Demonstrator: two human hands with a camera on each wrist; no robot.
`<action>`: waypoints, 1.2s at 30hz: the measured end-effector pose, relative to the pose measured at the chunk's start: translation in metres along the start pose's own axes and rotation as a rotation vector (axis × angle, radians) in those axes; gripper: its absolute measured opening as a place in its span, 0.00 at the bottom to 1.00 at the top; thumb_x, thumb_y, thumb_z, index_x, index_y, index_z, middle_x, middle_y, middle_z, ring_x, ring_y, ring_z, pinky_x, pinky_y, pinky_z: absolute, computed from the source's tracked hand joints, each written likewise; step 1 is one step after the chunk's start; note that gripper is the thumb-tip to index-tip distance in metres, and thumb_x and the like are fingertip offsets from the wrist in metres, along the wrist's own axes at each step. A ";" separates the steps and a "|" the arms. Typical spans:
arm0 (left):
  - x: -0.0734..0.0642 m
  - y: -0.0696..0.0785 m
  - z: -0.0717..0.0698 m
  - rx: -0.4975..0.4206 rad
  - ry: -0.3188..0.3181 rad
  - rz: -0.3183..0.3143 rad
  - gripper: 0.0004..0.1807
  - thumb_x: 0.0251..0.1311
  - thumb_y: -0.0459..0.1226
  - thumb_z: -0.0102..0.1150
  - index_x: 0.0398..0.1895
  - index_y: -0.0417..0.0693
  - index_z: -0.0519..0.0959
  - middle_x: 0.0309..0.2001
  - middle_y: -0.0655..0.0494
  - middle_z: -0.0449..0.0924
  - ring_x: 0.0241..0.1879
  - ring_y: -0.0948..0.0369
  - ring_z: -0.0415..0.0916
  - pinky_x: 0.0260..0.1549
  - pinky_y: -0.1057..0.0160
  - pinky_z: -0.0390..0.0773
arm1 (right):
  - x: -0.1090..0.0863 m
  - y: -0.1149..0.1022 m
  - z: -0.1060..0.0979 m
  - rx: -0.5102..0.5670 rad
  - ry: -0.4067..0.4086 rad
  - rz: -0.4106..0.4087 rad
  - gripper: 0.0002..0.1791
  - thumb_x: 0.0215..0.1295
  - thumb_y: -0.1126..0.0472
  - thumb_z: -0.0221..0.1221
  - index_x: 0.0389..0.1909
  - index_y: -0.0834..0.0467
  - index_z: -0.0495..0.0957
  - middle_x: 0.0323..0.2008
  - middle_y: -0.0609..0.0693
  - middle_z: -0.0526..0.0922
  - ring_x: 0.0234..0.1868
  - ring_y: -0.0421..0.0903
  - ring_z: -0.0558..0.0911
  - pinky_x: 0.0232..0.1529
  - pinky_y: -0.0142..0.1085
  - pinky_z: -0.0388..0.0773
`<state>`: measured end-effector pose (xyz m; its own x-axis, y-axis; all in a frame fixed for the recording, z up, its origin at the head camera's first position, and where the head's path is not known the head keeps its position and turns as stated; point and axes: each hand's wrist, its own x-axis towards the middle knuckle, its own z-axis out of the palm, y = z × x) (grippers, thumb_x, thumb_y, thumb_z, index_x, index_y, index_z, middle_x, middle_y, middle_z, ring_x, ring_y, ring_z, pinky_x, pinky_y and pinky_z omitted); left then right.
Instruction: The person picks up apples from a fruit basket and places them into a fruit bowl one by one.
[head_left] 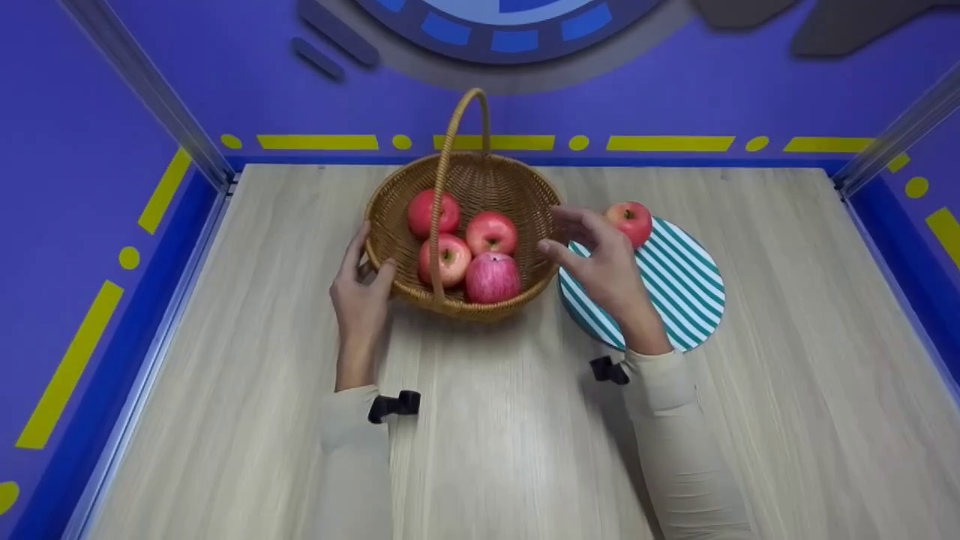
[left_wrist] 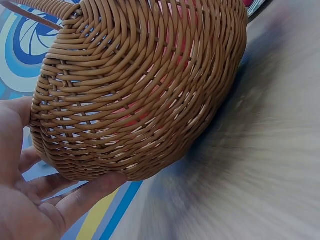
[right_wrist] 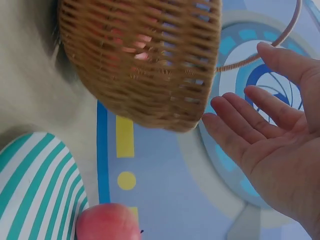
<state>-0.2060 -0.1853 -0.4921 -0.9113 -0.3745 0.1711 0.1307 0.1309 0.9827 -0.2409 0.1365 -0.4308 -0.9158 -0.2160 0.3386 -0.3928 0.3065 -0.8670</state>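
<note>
A brown wicker basket with a tall arched handle holds several red apples. On its left side my left hand grips the basket, the thumb at the rim and the fingers against the outer weave. The left wrist view shows those fingers along the basket's side. My right hand is beside the right rim, fingers spread and nothing held. In the right wrist view its fingertips are right by the rim. Below the right hand lies a round green-and-white striped mat, partly hidden by that hand and wrist.
Another red apple sits at the far edge of the striped mat, just beyond my right hand. The pale wooden table ends at a blue back wall, with blue panels on both sides.
</note>
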 end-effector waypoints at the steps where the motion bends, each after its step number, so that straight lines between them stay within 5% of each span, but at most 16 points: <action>1: 0.000 0.000 0.000 -0.001 -0.002 0.004 0.34 0.68 0.34 0.62 0.79 0.58 0.72 0.74 0.49 0.72 0.65 0.48 0.78 0.47 0.64 0.84 | 0.000 -0.001 0.001 -0.011 -0.013 -0.001 0.28 0.68 0.62 0.72 0.66 0.64 0.79 0.62 0.60 0.83 0.62 0.58 0.82 0.66 0.46 0.77; 8: 0.000 -0.001 -0.001 0.018 0.005 0.000 0.34 0.69 0.34 0.63 0.78 0.60 0.73 0.74 0.50 0.71 0.65 0.48 0.78 0.51 0.59 0.84 | 0.005 -0.010 0.009 -0.159 -0.193 -0.017 0.29 0.68 0.58 0.73 0.67 0.62 0.79 0.59 0.54 0.84 0.55 0.50 0.82 0.56 0.51 0.80; 17: 0.000 0.002 0.000 0.009 -0.004 -0.035 0.35 0.69 0.35 0.62 0.80 0.62 0.71 0.77 0.56 0.69 0.66 0.48 0.77 0.43 0.64 0.84 | 0.017 -0.014 0.022 -0.309 -0.402 -0.005 0.31 0.70 0.58 0.71 0.69 0.65 0.76 0.63 0.61 0.80 0.58 0.56 0.80 0.61 0.50 0.79; 25: -0.001 0.001 -0.001 0.019 0.009 -0.014 0.35 0.68 0.34 0.62 0.78 0.63 0.73 0.75 0.55 0.71 0.64 0.48 0.79 0.38 0.66 0.83 | 0.028 -0.012 0.033 -0.441 -0.488 0.002 0.30 0.71 0.56 0.71 0.67 0.66 0.77 0.59 0.60 0.83 0.58 0.56 0.81 0.63 0.50 0.78; 36: -0.002 0.004 0.001 0.065 0.014 -0.018 0.35 0.66 0.37 0.63 0.78 0.65 0.73 0.74 0.54 0.72 0.63 0.51 0.79 0.47 0.57 0.86 | 0.033 -0.008 0.044 -0.597 -0.546 -0.014 0.25 0.71 0.51 0.70 0.59 0.65 0.80 0.44 0.57 0.84 0.44 0.53 0.80 0.47 0.47 0.80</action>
<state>-0.2043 -0.1830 -0.4886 -0.9079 -0.3897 0.1547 0.0882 0.1831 0.9791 -0.2641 0.0855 -0.4286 -0.8011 -0.5985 -0.0115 -0.5238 0.7101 -0.4705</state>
